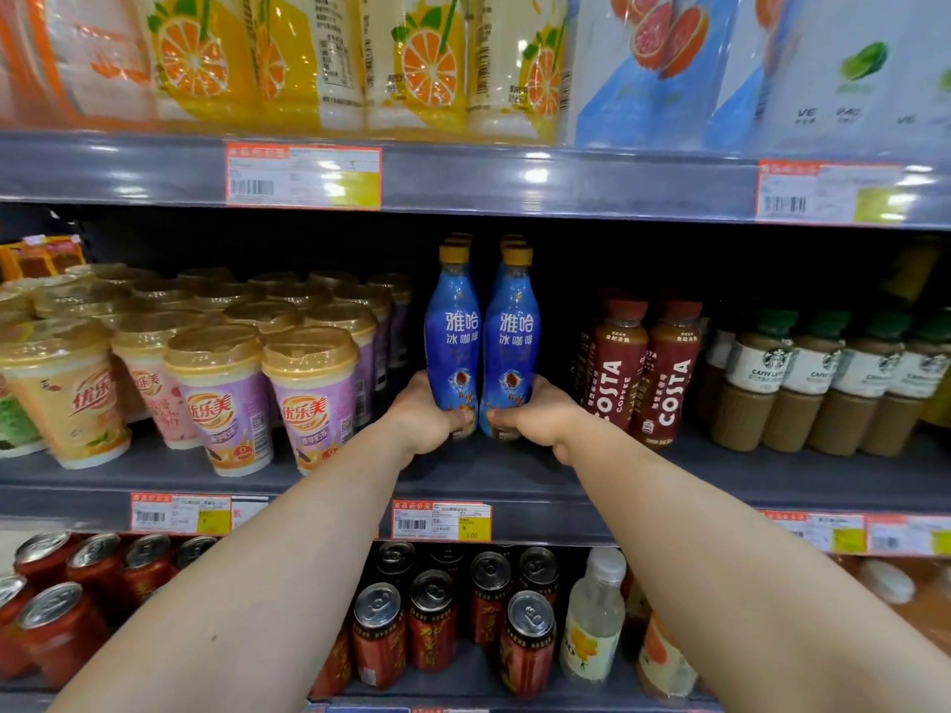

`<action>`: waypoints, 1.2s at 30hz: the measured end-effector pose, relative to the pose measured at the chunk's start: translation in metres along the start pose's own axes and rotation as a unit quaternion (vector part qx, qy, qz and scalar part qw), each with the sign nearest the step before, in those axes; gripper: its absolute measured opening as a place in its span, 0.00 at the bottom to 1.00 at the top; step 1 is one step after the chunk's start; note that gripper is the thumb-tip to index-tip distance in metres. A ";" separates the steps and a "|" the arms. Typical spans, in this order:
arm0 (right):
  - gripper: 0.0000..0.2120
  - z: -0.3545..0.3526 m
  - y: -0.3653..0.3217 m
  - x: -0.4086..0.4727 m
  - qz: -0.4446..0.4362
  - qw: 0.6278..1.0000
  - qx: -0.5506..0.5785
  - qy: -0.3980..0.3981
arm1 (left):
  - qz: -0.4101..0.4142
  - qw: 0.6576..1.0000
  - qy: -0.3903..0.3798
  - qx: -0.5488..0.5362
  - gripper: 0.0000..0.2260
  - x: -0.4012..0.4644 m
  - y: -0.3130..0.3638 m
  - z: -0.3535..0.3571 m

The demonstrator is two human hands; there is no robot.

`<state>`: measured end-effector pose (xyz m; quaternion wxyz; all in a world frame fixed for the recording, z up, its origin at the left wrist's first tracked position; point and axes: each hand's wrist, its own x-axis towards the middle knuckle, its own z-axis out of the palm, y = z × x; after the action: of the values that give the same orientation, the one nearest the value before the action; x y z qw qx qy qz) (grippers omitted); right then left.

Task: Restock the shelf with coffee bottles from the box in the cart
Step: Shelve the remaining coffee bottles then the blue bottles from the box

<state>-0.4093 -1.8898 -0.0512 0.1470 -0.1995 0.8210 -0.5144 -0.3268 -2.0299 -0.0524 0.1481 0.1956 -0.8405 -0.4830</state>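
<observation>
Left hand: your left hand (431, 418) grips the base of the left blue coffee bottle (453, 331), fingers curled round its lower part.
Right hand: your right hand (535, 419) grips the base of the right blue coffee bottle (511, 337) the same way.
Held bottles: both upright, side by side and nearly touching, yellow caps up, at the front of the middle shelf (514, 481).
Stock behind: more yellow-capped blue bottles (507, 244) in two rows directly behind the held pair.
Left neighbours: milk tea cups (311, 393) with gold lids, just beside your left hand.
Right neighbours: red Costa bottles (669, 373), then Starbucks bottles (803, 378) further right.
Shelf below: red cans (432, 617) and a clear bottle (594, 614).
Shelf above: orange juice cartons (427, 64).
Price tag: one price label (441, 520) on the shelf edge under the held pair.
</observation>
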 end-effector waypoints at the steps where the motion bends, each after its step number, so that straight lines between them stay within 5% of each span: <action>1: 0.29 0.000 -0.001 0.002 0.003 1.000 0.001 0.000 | -0.003 1.000 0.000 -0.002 0.27 0.002 -0.001 0.000; 7: 0.29 0.004 0.000 0.006 0.008 1.000 0.019 0.021 | -0.007 1.000 0.024 -0.004 0.25 0.008 -0.002 0.004; 11: 0.37 0.004 0.003 -0.010 -0.014 0.999 0.022 0.042 | -0.029 0.994 0.101 -0.034 0.36 -0.012 0.002 0.011; 15: 0.33 -0.005 0.004 -0.045 -0.048 0.997 -0.033 0.052 | -0.007 0.982 0.180 0.055 0.40 -0.044 0.012 0.016; 20: 0.35 -0.044 0.022 -0.111 -0.076 0.990 -0.099 0.062 | 0.014 0.971 0.196 0.139 0.31 -0.110 0.052 0.057; 24: 0.33 -0.116 0.067 -0.185 -0.062 0.975 -0.186 0.104 | 0.060 0.962 0.138 0.229 0.31 -0.172 0.094 0.128; 31: 0.23 -0.299 0.183 -0.338 0.073 0.927 -0.287 0.230 | 0.166 0.925 -0.073 0.334 0.29 -0.287 0.188 0.321; 36: 0.30 -0.408 0.253 -0.433 0.167 0.887 -0.326 0.280 | 0.261 0.893 -0.167 0.325 0.28 -0.353 0.247 0.450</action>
<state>-0.2563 -1.2631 -0.0897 -0.0786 0.0565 0.9707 -0.2199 -0.2589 -1.4114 -0.0791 0.0540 -0.0769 -0.9839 -0.1523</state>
